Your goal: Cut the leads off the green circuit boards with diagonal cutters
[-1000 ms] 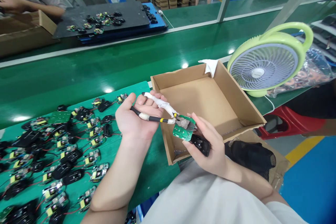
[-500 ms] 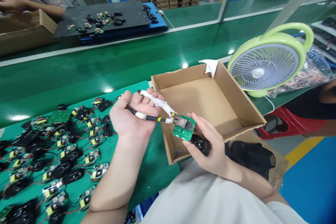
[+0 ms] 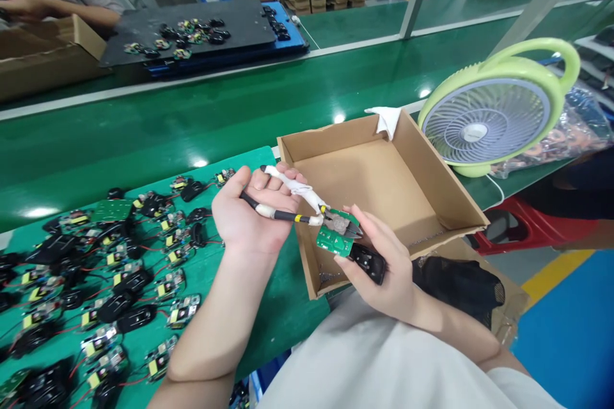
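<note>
My left hand (image 3: 261,211), palm up, holds a pair of cutting pliers (image 3: 338,223) by its handles, which are wrapped in white and black tape. The handles are spread apart. The pliers' jaws lie over a green circuit board (image 3: 332,243), pointing toward its right edge. My right hand (image 3: 386,262) grips that board along its right side between thumb and fingers. A black plastic housing (image 3: 368,263) sits beneath the board, against my right palm. Both hands are above the left front part of a cardboard box (image 3: 364,172).
Many circuit boards (image 3: 173,284) with red wires and black housings cover the green mat at left. A green fan (image 3: 489,115) stands right of the box. Across the bench, a person's arm (image 3: 67,9) is near a black board (image 3: 192,29) holding parts.
My left hand and the pliers have shifted slightly right, and the jaws now reach farther across the circuit board. My right hand has barely moved.
</note>
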Action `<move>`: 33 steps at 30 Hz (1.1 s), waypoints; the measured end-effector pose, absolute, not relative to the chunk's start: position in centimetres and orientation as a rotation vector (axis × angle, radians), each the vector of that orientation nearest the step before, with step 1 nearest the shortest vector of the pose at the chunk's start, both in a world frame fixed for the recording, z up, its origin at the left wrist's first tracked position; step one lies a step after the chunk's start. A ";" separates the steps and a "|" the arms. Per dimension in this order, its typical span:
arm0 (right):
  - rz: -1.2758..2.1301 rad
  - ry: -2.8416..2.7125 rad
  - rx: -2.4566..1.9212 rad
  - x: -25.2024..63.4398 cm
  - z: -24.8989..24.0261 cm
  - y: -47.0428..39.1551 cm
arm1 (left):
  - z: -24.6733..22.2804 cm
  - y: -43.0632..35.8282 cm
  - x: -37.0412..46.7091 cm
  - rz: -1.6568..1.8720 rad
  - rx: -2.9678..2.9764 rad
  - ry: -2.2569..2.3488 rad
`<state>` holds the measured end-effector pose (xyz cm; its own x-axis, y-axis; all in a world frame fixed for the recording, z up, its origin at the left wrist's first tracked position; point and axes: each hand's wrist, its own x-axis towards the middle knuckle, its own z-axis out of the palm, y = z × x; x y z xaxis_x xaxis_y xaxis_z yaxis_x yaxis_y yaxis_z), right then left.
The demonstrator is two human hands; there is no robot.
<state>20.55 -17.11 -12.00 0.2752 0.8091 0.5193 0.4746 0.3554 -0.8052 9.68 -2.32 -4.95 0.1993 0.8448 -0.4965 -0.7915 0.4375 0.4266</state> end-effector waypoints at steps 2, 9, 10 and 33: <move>0.352 -1.355 -1.269 20.5 -12.0 -17.1 | -5.0 -2.3 9.6 1.144 0.070 0.748; 0.402 -1.331 -1.218 20.4 -12.2 -17.2 | -5.1 -2.0 9.1 1.165 0.027 0.716; 0.401 -1.332 -1.215 20.4 -12.2 -17.2 | -5.2 -2.0 9.1 1.165 0.036 0.715; 0.331 -1.373 -1.280 20.3 -12.3 -17.3 | -5.4 -2.2 9.8 1.217 0.090 0.685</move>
<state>20.35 -17.34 -12.33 0.2706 0.8068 0.5252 0.4789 0.3604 -0.8005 9.80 -2.25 -5.44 0.1739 0.8831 -0.4358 -0.8311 0.3690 0.4160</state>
